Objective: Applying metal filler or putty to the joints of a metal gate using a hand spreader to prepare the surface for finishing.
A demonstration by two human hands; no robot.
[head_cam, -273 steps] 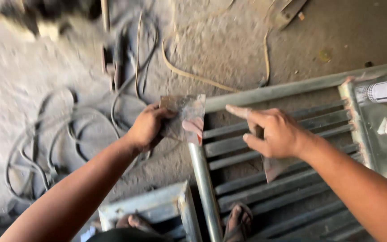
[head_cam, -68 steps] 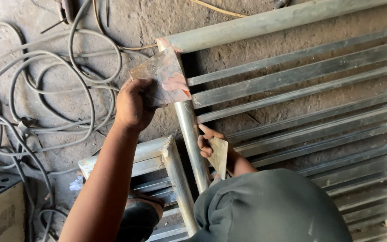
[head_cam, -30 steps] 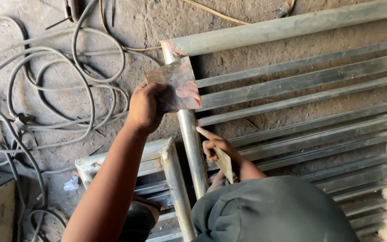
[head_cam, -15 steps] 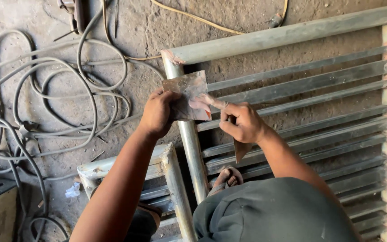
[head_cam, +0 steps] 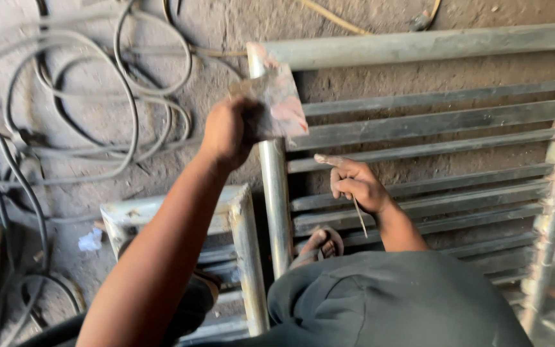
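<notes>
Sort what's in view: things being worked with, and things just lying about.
In hand: left hand holding flat metal plate against the grille frame; right hand holding thin rod.
Lying about: coiled cables, smaller frame, white scrap.

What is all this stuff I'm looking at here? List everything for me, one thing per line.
Metal grille: one, grey with rusty patches, lying flat on the floor, round-pipe frame with flat slats across.
Smaller metal frame: one, pale grey, on the floor left of the grille.
Cables: several, dark grey, looped over the floor at left.
Yellowish cord: one, along the top edge.
Flat metal plate: one, rusty brown-pink, held over the grille's left pipe.
Thin rod: one, pale, pointing down from the right hand.
Sandalled foot: one, between the slats.
Left hand: grips the plate.
Right hand: holds the rod, forefinger out.
</notes>
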